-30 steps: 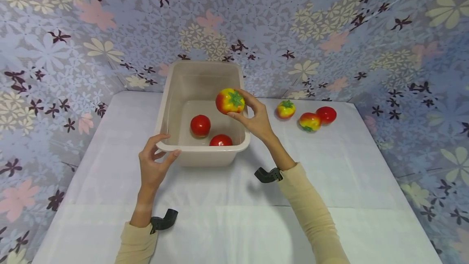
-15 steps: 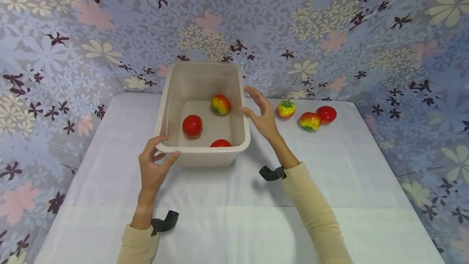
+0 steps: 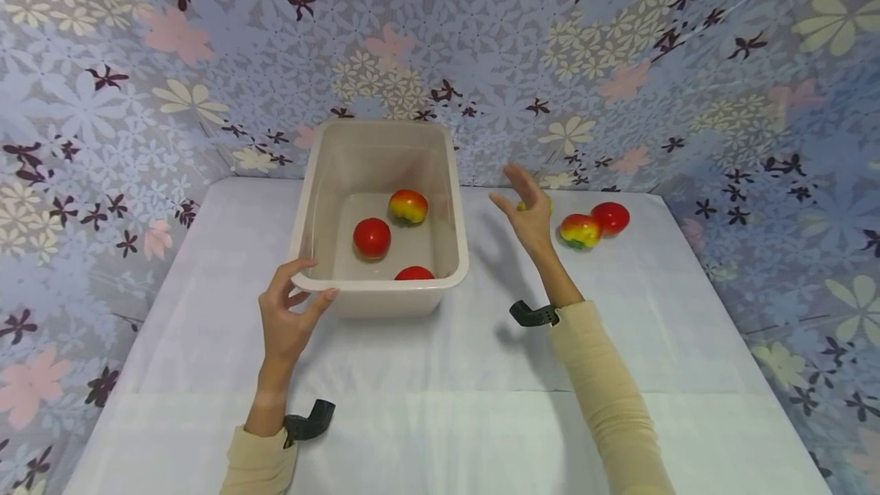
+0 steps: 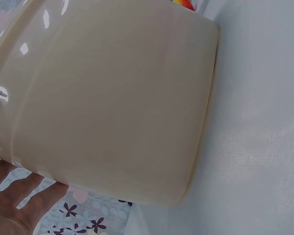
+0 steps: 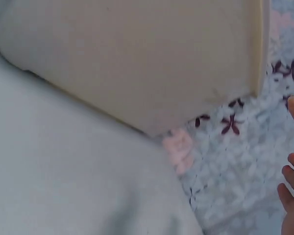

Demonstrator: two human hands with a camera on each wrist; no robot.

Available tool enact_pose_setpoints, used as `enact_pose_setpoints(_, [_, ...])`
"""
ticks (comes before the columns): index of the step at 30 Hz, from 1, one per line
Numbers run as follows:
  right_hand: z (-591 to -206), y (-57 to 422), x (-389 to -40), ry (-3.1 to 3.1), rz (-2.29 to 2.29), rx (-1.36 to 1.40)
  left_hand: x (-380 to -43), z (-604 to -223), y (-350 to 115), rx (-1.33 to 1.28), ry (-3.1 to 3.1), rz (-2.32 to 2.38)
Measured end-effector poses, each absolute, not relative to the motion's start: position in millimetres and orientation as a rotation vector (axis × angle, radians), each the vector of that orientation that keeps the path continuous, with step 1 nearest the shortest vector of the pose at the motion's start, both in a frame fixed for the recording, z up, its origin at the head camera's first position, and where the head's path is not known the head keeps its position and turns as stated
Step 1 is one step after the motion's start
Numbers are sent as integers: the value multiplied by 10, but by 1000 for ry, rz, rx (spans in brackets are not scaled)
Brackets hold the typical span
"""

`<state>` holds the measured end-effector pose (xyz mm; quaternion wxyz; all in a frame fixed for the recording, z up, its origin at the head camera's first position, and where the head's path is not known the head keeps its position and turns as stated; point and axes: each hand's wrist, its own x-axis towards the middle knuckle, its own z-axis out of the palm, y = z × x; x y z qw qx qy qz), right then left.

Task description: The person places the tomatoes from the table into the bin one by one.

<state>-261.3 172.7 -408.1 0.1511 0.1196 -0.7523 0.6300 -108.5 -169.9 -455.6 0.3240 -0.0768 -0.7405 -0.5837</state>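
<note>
A beige plastic bin (image 3: 385, 304) stands on the table. My left hand (image 3: 287, 319) grips its near left corner, fingers over the rim and thumb at the front. In the left wrist view its fingers (image 4: 22, 196) lie along the bin's edge. Inside the bin are a red-and-yellow artificial fruit (image 3: 409, 206), a red tomato-like fruit (image 3: 372, 238) and another red one (image 3: 415, 273), partly hidden by the front wall. Right of the bin, my right hand (image 3: 532, 220) hovers with fingers spread and nothing held. It mostly covers a yellow fruit (image 3: 547, 205).
On the right of the table, a red-and-yellow fruit (image 3: 580, 231) lies against a red one (image 3: 610, 218). A white cloth (image 3: 426, 434) covers the table. Flower-patterned fabric (image 3: 481, 37) rises behind and along both sides.
My right hand has let go of the red-and-yellow fruit inside the bin and moved right, out over the table. The red fruit inside rolled slightly left, then back. My left hand stayed put.
</note>
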Motion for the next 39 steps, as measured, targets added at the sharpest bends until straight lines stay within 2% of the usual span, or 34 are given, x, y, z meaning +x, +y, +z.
enact_pose_setpoints(7, [-4286, 1878, -2695, -2160, 1728, 292, -1064, -4591, -1702, -200, -1932, -1543])
enact_pose_setpoints(17, [-4818, 2212, -2961, -2269, 1568, 90, -1067, -4586, -1675, -194, -1952, -1529])
enact_pose_setpoints(27, [-4986, 2429, -3008, -2323, 1427, -79, -1084, -4569, -1674, -209, -1955, -1514])
enact_pose_setpoints(39, [-5072, 2487, -3035, -2373, 1413, -122, -1089, -4552, -1683, -203, -1941, -1505])
